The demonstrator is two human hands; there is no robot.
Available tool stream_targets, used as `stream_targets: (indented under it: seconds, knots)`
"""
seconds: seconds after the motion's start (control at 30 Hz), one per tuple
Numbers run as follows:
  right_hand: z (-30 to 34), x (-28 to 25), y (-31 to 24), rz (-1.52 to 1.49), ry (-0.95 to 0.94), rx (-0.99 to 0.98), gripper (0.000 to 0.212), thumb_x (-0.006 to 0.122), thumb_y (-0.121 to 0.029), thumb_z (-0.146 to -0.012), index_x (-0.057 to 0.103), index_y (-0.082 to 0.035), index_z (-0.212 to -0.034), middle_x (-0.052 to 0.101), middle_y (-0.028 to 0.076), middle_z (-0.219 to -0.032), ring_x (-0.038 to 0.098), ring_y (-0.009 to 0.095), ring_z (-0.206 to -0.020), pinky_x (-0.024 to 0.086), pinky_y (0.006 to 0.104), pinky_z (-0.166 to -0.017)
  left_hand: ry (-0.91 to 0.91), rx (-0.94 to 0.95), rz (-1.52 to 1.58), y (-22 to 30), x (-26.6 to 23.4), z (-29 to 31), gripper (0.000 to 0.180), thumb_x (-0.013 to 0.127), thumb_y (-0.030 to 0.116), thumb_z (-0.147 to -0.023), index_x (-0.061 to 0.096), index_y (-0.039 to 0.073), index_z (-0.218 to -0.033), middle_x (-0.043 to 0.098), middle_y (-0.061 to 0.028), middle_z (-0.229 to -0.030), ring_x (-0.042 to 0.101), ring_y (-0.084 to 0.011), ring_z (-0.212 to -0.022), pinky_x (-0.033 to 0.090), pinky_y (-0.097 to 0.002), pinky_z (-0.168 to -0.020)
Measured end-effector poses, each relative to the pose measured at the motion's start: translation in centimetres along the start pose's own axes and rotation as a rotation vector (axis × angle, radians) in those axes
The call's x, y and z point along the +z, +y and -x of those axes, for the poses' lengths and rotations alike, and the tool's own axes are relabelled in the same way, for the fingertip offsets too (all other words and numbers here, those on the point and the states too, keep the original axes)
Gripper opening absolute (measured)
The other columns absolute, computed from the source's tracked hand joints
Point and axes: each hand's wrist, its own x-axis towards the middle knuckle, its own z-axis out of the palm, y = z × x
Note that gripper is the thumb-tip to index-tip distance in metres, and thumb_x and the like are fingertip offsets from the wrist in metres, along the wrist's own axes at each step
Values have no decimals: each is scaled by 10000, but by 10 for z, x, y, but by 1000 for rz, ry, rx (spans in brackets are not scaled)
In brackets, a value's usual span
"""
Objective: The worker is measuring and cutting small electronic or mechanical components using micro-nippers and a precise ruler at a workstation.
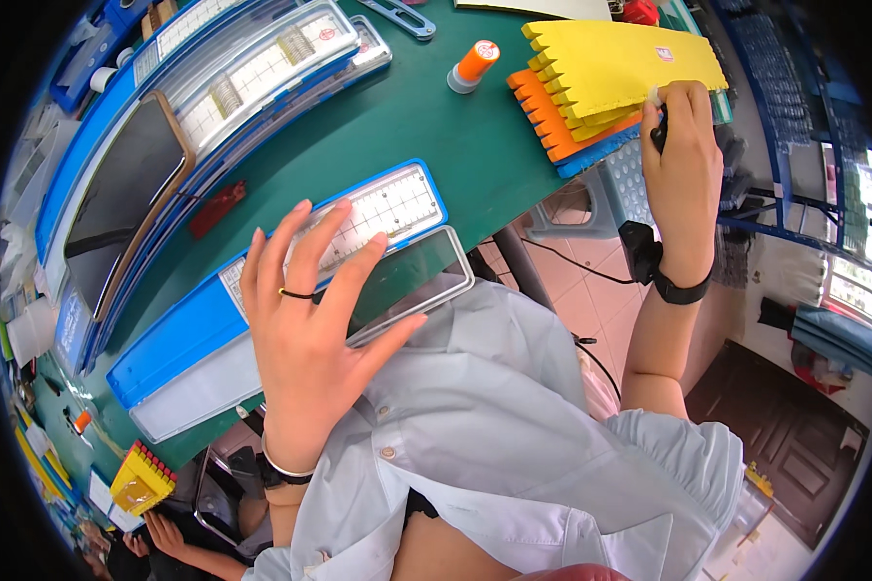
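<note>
the left hand (pixel 308 334), fingers apart, probably steadies the blue case (pixel 189 337); to its right, the right hand (pixel 683 160) clamps a black object (pixel 659 134).

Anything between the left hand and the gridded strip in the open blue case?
Nothing visible. The left hand is spread over the blue case, fingertips at the gridded strip; the clear lid lies open on the person's side, not over it.

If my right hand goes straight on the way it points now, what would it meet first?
Probably the yellow sheets: your right hand points forward and overlaps their near edge in the picture. Depth is unclear from this single view, so it might pass just above them.
</note>
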Motion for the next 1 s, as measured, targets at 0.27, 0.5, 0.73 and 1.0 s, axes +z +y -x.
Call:
stream_targets:
  seconds: [0.27,0.5,0.73,1.0]
  knots:
    - [-8,14,2,-21,197,-55,124,626,-116,-963,614,-13,-1032,648,144,-986,669,363,-802,554,392,-699,80,-31,-23,8,6,1,556,893,356,-683,717,114,-1151,571,-96,-1421,453,-378,-1388,316,-599,-1146]
    - [9,-74,-4,-1025,313,253,124,610,-71,-983,701,6,-1016,674,65,-943,470,49,-636,344,197,-559,26,60,91,16,-3,-7,794,874,366,-736,552,75,-1401,514,-130,-1495,415,-414,-1432,304,-572,-1171]
    - [29,-144,-37,-1669,-33,-238,129,621,-159,-919,514,-102,-874,484,8,-869,386,108,-712,294,231,-545,102,483,896,74,23,-29,816,803,347,-839,430,17,-1485,497,-166,-1503,423,-403,-1420,269,-493,-1199]
    - [22,-132,-56,-2016,89,-297,166,586,-164,-981,475,-64,-909,466,25,-907,392,132,-768,343,280,-568,-293,471,1270,31,-6,20,224,628,263,-1021,610,40,-1005,658,-31,-900,638,-246,-895,391,-533,-1052]
